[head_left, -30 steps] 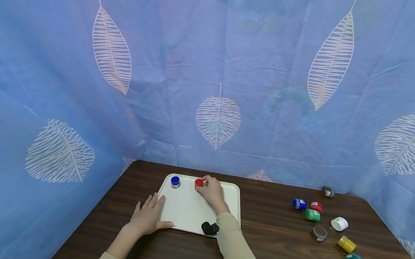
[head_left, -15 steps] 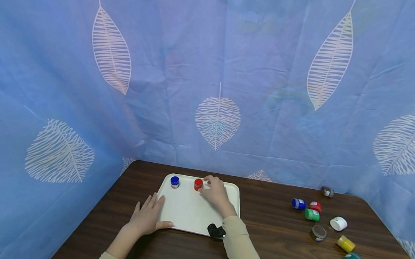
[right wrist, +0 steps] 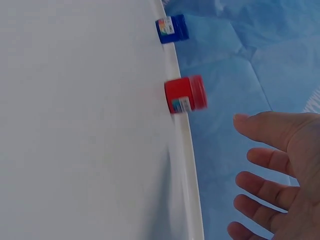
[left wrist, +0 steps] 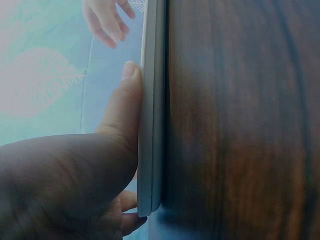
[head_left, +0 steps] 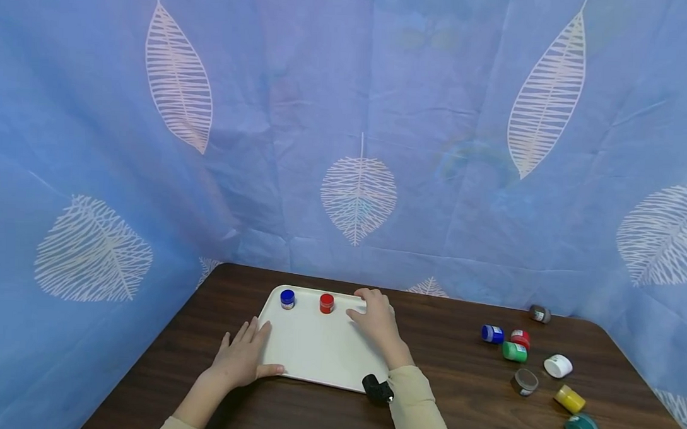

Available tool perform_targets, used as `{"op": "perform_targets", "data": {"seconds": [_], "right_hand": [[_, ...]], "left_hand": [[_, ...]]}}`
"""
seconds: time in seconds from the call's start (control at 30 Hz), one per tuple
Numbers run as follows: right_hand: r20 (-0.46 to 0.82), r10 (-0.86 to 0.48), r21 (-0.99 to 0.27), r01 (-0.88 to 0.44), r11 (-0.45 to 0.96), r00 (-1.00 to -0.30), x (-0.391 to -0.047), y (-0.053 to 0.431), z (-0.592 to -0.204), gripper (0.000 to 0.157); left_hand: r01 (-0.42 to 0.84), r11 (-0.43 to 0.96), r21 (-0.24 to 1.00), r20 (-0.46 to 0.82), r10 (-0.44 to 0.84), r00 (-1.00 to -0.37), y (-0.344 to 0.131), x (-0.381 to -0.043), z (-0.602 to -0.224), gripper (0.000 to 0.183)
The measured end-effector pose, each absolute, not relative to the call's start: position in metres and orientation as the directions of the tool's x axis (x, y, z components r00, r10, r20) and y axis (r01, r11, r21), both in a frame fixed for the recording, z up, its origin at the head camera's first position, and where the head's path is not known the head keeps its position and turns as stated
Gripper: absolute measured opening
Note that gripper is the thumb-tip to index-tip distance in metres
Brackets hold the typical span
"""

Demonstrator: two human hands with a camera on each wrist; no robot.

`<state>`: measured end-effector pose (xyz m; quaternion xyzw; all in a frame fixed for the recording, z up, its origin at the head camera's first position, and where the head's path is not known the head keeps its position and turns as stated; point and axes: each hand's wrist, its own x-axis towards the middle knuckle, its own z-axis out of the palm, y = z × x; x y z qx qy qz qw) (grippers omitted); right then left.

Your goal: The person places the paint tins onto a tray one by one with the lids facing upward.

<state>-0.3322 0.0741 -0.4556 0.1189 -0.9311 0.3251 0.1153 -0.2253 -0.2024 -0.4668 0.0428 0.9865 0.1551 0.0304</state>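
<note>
A white tray [head_left: 316, 352] lies on the dark wooden table. Near its far edge stand a small blue paint jar [head_left: 287, 299] and, to the right of it, a red paint jar [head_left: 326, 303], both upright with lids on. My right hand [head_left: 378, 320] hovers over the tray's far right part, fingers loosely bent and holding nothing; the right wrist view shows space between this hand and the red jar [right wrist: 184, 94]. At the tray's left front corner, my left hand [head_left: 239, 356] rests on the edge with fingers spread. Its thumb [left wrist: 122, 107] lies along the rim in the left wrist view.
To the right on the table [head_left: 446, 357] lie several more paint jars, among them a blue jar [head_left: 493, 334], a green jar [head_left: 515, 352], a white jar [head_left: 558, 366], a yellow jar [head_left: 570, 398] and a teal jar [head_left: 581, 428]. A blue leaf-patterned cloth [head_left: 434, 230] hangs behind.
My right hand has let go of the red jar and moved right, away from it. The red jar stays standing on the tray. My left hand keeps its place at the corner.
</note>
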Motion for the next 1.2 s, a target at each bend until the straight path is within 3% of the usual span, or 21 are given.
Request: {"op": "perform_targets", "data": {"seconds": [0.53,1.2], "right_hand": [[0.325,-0.059,-0.582,-0.249,0.774,-0.944,-0.316,0.114,-0.445,0.043],[0.346,0.161,-0.621,-0.097,0.778,-0.924,-0.287,0.190,-0.447,0.043]], "left_hand": [[0.077,0.952,0.296,-0.042,0.094,-0.995,-0.205,-0.225,-0.462,0.106],[0.101,0.946,0.309,-0.032,0.117,-0.993,-0.203,-0.227,-0.471,0.107]]}}
